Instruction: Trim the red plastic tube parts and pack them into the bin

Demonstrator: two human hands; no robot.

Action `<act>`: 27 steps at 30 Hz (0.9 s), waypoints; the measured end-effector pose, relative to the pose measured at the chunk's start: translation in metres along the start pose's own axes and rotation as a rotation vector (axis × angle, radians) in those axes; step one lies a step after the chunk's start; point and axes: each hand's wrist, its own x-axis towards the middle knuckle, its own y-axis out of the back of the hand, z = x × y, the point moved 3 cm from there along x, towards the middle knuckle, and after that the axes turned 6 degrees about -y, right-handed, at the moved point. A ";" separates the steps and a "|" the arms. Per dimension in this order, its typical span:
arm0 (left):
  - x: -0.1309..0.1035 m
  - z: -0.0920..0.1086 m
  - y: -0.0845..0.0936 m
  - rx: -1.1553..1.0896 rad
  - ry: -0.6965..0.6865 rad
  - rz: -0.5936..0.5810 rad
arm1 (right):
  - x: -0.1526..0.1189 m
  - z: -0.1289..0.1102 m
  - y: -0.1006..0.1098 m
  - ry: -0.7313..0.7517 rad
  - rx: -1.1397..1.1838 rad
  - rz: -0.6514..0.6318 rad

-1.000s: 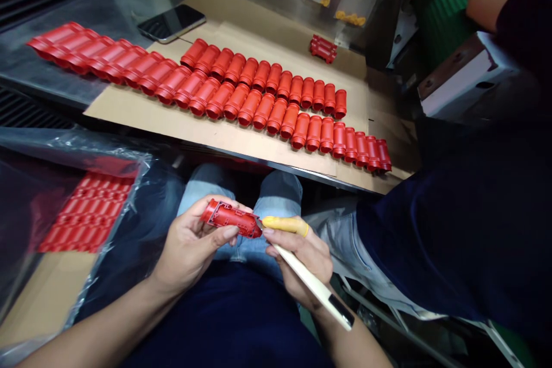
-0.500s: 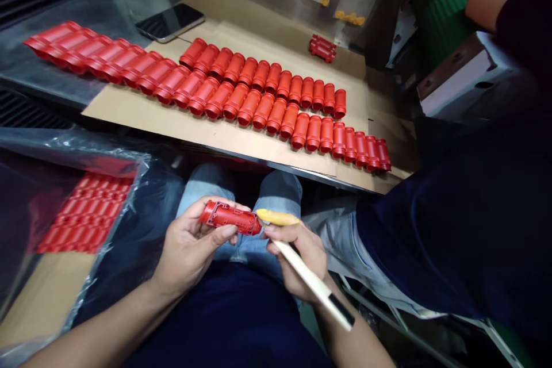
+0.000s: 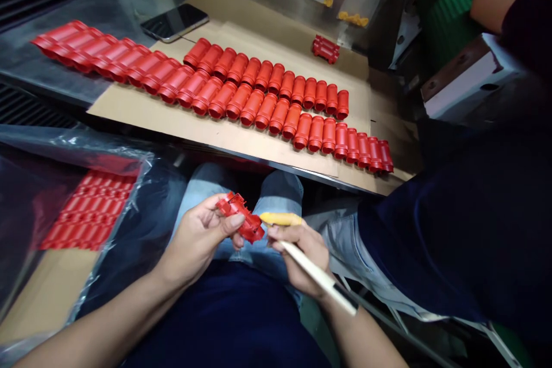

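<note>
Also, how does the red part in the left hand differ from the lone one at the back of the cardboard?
The held part is gripped in the left hand; the lone part lies on the cardboard. The right hand, holding a pale tool, is by the held part's end, while no hand is near the lone part. The held part appears larger here than the lone part. Both are red.

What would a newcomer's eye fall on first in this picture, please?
Probably the rows of red parts, most of them lying on cardboard beyond the knees. Next, perhaps the yellow cover on a finger of the right hand, which grips a pale tool close to the red piece in the left hand.
</note>
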 end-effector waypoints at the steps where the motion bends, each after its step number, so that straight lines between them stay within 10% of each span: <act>1: -0.001 0.002 -0.001 0.063 -0.042 0.003 | 0.000 0.004 -0.003 -0.068 0.101 0.040; 6: -0.007 0.003 -0.003 0.197 -0.105 0.013 | 0.003 0.012 -0.015 -0.320 0.693 0.052; 11: -0.006 0.002 0.007 0.187 -0.155 0.057 | -0.005 -0.009 -0.016 -0.386 0.882 -0.453; 17: -0.006 -0.001 0.013 0.118 -0.173 -0.061 | 0.005 -0.011 0.011 -0.233 0.294 0.072; 27: -0.007 -0.005 0.013 0.076 -0.147 -0.106 | 0.007 -0.019 0.007 -0.087 0.019 0.073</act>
